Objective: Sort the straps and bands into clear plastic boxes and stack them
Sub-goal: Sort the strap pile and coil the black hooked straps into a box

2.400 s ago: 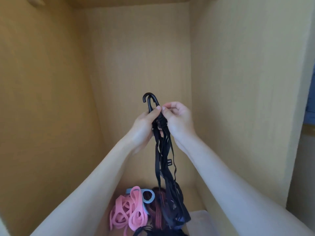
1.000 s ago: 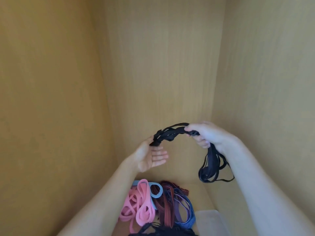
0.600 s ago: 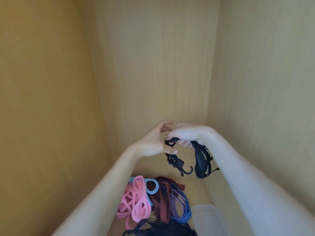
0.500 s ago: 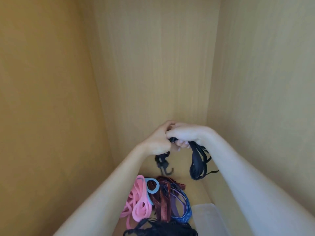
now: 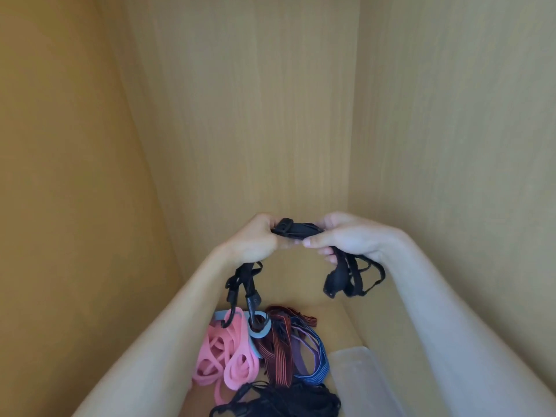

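Note:
Both hands hold a folded black strap (image 5: 296,230) up inside a wooden cabinet. My left hand (image 5: 252,240) grips one end, and the strap's black hooks (image 5: 242,299) dangle below it. My right hand (image 5: 346,237) grips the other end, with a bunch of black loops (image 5: 352,276) hanging under it. Below on the cabinet floor lie pink bands (image 5: 224,353), a light blue ring (image 5: 260,326), red striped straps (image 5: 278,347), blue and purple bands (image 5: 313,359) and a black tangle (image 5: 285,401).
A clear plastic box (image 5: 358,383) sits at the lower right beside the pile, against the right cabinet wall (image 5: 451,145). Wooden walls close in on the left (image 5: 60,176) and at the back (image 5: 240,115).
The strap hung long from both hands earlier. It has since been gathered and folded, and the hands have drawn slightly apart with the hooks now dangling under the left hand.

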A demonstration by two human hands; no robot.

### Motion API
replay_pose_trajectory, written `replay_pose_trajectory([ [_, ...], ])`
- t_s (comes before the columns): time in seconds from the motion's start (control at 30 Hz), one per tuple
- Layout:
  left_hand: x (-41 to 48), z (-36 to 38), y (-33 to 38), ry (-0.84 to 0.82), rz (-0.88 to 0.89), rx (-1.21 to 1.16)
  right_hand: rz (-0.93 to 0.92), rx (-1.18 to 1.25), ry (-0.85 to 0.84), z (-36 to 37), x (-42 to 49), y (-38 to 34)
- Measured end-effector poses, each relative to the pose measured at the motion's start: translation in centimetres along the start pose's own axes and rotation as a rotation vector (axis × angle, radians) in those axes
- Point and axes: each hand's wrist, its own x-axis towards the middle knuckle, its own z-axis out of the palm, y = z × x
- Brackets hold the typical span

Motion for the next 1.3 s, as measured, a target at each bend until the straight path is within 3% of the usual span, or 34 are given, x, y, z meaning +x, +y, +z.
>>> replay_pose_trajectory([
  [0.17,-0.5,-1.5,-0.4,0.090,-0.127,-0.212,0.002,0.196,0.039,0.7,-0.3,2.0],
  [0.37,-0.5,-0.9,-0.5,0.373,-0.112,-0.671,-0.143,0.386,0.148,6.3,1.0,2.9],
  [0.47,-0.4,-0.6,-0.9,0.475,-0.124,-0.826,-0.178,0.310,0.201,8.4,1.7,2.5],
  [0.6,-0.5,-1.0,-1.0,0.573,-0.205,-0.942,-0.315,0.015,0.386,10.6,2.4,1.9],
  [0.7,-0.6,-1.4,-0.7,0.624,-0.252,-0.967,-0.291,-0.077,0.397,11.5,2.8,1.6],
  [0.83,-0.8,-1.7,-0.1,0.560,-0.349,-0.996,-0.296,-0.018,0.312,12.3,3.4,1.5],
  [0.93,-0.6,-1.7,0.0,0.543,-0.328,-1.056,-0.271,0.030,0.253,12.4,3.9,1.6],
  [1.1,0.1,-2.0,-0.4,0.501,-0.351,-0.828,-0.208,0.099,0.194,12.5,3.9,2.3],
  [1.3,0.5,-1.9,-0.4,0.492,-0.331,-0.733,-0.229,0.019,0.266,13.4,4.1,3.2],
])
